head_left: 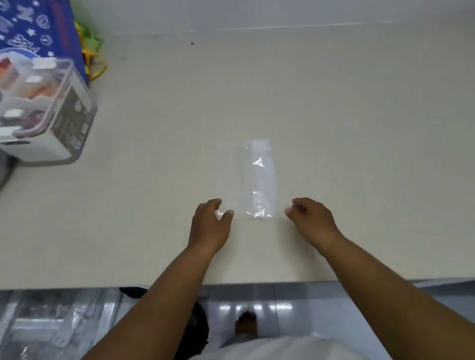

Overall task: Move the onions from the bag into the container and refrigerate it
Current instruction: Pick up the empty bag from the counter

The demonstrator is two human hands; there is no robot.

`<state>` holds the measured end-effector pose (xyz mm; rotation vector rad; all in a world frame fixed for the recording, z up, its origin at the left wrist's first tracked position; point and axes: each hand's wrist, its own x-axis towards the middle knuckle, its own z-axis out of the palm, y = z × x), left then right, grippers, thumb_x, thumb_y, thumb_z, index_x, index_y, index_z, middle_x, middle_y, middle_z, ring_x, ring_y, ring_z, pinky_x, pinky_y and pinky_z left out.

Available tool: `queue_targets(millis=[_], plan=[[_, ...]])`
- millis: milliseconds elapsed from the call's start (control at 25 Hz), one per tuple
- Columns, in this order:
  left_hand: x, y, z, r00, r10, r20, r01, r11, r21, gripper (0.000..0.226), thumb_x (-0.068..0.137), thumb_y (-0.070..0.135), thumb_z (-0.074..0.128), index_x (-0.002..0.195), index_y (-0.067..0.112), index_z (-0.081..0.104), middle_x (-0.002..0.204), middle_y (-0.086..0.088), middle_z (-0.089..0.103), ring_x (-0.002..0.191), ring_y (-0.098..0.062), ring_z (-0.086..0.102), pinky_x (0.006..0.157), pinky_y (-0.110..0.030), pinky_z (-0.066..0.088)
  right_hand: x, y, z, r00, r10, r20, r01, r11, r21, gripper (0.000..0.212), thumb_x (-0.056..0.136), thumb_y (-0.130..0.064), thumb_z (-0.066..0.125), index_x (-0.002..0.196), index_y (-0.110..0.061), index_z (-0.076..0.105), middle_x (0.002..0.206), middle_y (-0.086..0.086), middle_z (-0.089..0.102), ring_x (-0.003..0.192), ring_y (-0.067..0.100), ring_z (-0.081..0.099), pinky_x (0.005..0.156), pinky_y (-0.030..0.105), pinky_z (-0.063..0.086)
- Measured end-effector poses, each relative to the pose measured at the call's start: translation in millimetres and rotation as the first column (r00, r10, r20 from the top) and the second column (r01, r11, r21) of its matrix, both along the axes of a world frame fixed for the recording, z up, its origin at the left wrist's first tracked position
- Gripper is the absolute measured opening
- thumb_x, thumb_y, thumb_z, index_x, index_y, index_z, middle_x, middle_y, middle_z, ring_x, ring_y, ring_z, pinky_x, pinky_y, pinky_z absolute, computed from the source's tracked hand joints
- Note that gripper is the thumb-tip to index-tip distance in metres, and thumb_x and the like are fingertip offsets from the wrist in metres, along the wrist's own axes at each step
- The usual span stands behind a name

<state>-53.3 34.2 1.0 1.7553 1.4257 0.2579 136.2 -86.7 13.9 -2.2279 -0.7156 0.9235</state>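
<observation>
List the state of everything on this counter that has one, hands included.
clear plastic bag: flat on the counter, looks empty
lidded container: lid on, contents inside
left hand: fingertips on the bag's near corner
right hand: loosely curled, empty, beside the bag
blue gift bag: upright

Clear plastic bag [247,180], thin and glossy, with bright creases, lying flat just beyond the fingers [228,213] of the left hand. Desk [345,134] beneath the fingers: smooth, matt, beige. Container [35,116], far left of the fingers: clear plastic lid, white glossy plastic body. Floor [257,308] behind the fingers: glossy tile with bright reflections.
</observation>
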Motion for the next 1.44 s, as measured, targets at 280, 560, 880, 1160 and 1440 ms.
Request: queue_targets(millis=[280,560,880,1160,1440], plan=[[17.8,50.2,-11.6,0.984,0.168,-0.062,-0.177,0.963,-0.204,0.056,0.089,0.039,0.061,0.135,0.009,0.051,0.135,-0.009,0.058,0.122,-0.028,0.055,0.099,-0.031,0.045,-6.5,61.1,-15.9,0.995,-0.092,-0.023,0.089,0.991,-0.095,0.049,0.087,-0.032,0.064,0.13,-0.011,0.056,0.103,-0.001,0.064,0.112,0.022,0.058,0.099,0.031,0.044],[-13.5,27.6,-12.5,0.932,0.361,0.02,-0.342,0.9,-0.269,0.027,0.087,0.025,0.063,0.061,0.019,0.057,0.064,0.002,0.063,0.06,-0.015,0.062,0.044,-0.017,0.043,-18.5,60.9,-26.6,0.996,0.091,0.014,-0.089,0.993,-0.074,0.027,0.08,-0.026,0.064,0.104,-0.016,0.067,0.099,0.002,0.071,0.091,0.023,0.065,0.086,0.039,0.053],[-95.5,-84.9,-5.0,0.683,0.73,-0.013,-0.72,0.67,-0.182,0.027,0.089,0.03,0.056,0.08,0.004,0.061,0.069,0.001,0.059,0.059,-0.006,0.05,0.047,-0.016,0.035,-94.2,49.1,-31.3,0.825,0.565,-0.002,-0.564,0.823,0.067,0.021,0.083,-0.024,0.06,0.104,-0.026,0.063,0.081,-0.014,0.063,0.074,0.0,0.06,0.058,0.004,0.039],[-154.7,-213.8,-40.9,0.314,0.949,-0.033,-0.892,0.282,-0.353,0.017,0.087,0.012,0.054,0.099,0.017,0.063,0.098,-0.01,0.069,0.087,-0.028,0.068,0.079,-0.048,0.06,-175.6,-13.3,-70.5,0.504,0.862,-0.048,-0.857,0.507,0.097,0.026,0.086,-0.022,0.059,0.112,-0.021,0.061,0.082,-0.011,0.065,0.072,0.008,0.062,0.07,0.021,0.049],[-184.4,-265.2,-146.7,0.163,0.974,-0.16,-0.816,0.042,-0.577,0.025,0.091,0.007,0.052,0.113,0.016,0.06,0.111,-0.014,0.066,0.094,-0.032,0.069,0.069,-0.046,0.062,-217.2,-40.7,-172.3,0.475,0.866,-0.157,-0.877,0.45,-0.172,0.021,0.086,-0.017,0.057,0.105,-0.018,0.064,0.081,-0.007,0.065,0.066,0.002,0.058,0.063,0.02,0.051]])
